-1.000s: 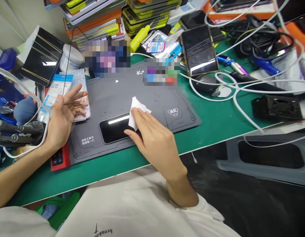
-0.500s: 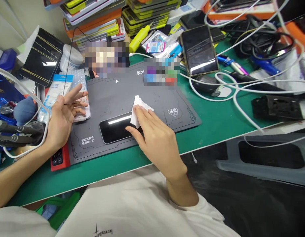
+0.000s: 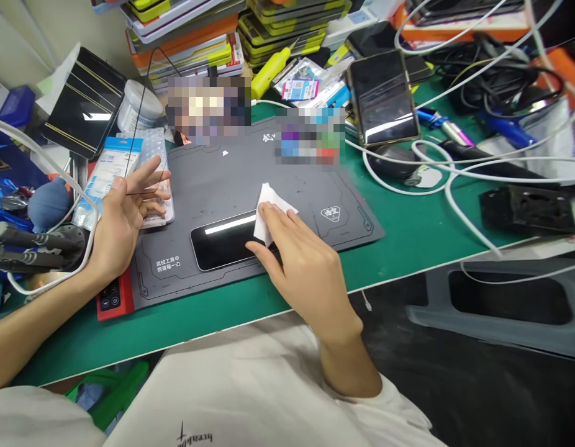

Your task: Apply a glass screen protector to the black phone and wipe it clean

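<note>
A phone point(image 3: 226, 245) with a dark glossy screen lies face up on a grey work mat point(image 3: 213, 174). My right hand point(image 3: 308, 264) presses a folded white wipe point(image 3: 265, 214) onto the phone's right part. That end of the phone is hidden under the hand and wipe. At the mat's left edge my left hand point(image 3: 129, 211) is raised, palm partly up and fingers spread, over some clear packets point(image 3: 113, 167). A thin dark wire point(image 3: 135, 127) runs down to the left fingers; whether they touch it I cannot tell.
A second phone point(image 3: 384, 96), white cables point(image 3: 448, 177) and a black block point(image 3: 525, 208) are on the green table at right. Stacked boxes point(image 3: 189, 43) stand behind. At left are a blue air blower point(image 3: 49, 205) and a red-edged device point(image 3: 115, 301). A grey stool point(image 3: 431, 298) stands below.
My right hand and the wipe have slid slightly right along the phone. The whole view has shifted a little. My left hand keeps nearly the same pose.
</note>
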`<state>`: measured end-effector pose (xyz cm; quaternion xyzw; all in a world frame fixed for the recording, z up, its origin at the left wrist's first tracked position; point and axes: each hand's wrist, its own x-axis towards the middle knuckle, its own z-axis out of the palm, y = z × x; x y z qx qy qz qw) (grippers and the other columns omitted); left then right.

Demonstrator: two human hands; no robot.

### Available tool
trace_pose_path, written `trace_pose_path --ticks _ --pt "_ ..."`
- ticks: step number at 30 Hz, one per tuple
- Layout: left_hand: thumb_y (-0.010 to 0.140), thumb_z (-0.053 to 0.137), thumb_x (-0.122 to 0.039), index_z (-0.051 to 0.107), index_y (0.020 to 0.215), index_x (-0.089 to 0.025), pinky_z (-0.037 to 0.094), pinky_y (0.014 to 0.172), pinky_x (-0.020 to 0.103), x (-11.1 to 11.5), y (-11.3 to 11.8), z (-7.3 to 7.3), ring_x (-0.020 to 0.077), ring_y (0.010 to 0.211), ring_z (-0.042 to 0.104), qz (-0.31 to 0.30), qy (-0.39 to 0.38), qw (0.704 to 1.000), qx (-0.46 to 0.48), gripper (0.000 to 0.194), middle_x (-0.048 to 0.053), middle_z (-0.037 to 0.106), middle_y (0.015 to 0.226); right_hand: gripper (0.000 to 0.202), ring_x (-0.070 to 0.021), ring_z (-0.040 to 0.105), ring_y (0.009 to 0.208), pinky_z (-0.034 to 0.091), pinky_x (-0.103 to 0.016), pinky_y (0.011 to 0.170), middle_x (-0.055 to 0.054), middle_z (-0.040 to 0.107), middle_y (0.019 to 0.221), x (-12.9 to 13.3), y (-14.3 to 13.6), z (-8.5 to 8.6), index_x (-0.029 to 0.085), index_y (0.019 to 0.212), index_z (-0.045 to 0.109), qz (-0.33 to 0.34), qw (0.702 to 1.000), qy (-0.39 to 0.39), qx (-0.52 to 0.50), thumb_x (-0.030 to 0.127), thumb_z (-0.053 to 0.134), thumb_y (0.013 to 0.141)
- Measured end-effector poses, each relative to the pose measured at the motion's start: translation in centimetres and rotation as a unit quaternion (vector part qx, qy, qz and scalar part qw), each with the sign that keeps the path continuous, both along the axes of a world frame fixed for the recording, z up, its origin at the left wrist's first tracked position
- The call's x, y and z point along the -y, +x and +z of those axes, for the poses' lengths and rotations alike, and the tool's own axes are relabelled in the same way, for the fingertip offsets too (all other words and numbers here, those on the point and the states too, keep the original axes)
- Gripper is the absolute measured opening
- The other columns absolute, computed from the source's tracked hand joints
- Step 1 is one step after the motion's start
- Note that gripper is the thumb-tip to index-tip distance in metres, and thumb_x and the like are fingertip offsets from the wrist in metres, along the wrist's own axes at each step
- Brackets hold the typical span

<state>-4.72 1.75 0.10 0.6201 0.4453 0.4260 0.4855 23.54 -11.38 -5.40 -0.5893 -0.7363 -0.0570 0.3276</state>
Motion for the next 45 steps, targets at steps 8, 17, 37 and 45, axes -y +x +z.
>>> trace_pose_path --ticks 8,17,37,45 --pt "0.115 0.047 -0.078 0.083 0.150 -0.035 0.063 0.096 0.052 0.2 0.1 0.1 0.0360 0.123 0.075 0.008 -0.007 1.000 -0.005 0.066 0.008 0.082 0.150 0.079 -0.0344 0.078 0.148 0.064 -0.046 0.131 -0.022 0.077 0.160 3.0 -0.1 -0.1 0.008 0.184 0.042 -0.006 1.000 0.002 0.027 0.039 0.073 0.118" --pt "0.116 0.044 -0.079 0.082 0.152 -0.033 0.063 0.095 0.051 0.2 -0.1 0.0 0.0370 0.124 0.075 0.000 0.004 1.000 -0.011 0.069 0.012 0.081 0.151 0.080 -0.0357 0.075 0.152 0.061 -0.049 0.134 -0.021 0.072 0.166 0.9 -0.4 -0.3 0.012 0.187 0.037 0.008 1.000 -0.006 0.009 0.043 0.068 0.120" --pt "0.117 0.045 -0.077 0.077 0.159 -0.032 0.066 0.093 0.047 -0.1 -0.4 -0.4 0.0313 0.118 0.075 0.007 0.003 1.000 0.006 0.069 0.011 0.080 0.152 0.084 -0.0349 0.075 0.152 0.063 -0.052 0.132 -0.023 0.074 0.164 0.2 -1.3 -0.2 0.007 0.187 0.031 0.037 0.999 0.009 0.020 0.048 0.064 0.121" --pt "0.116 0.046 -0.079 0.079 0.157 -0.033 0.066 0.094 0.047 -0.1 -0.3 -0.5 0.0315 0.119 0.075 0.008 -0.003 1.000 0.010 0.070 0.010 0.080 0.153 0.080 -0.0346 0.077 0.150 0.066 -0.049 0.129 -0.021 0.078 0.160 3.4 -1.0 0.0 0.007 0.185 0.039 0.036 0.999 0.010 0.023 0.050 0.063 0.122"
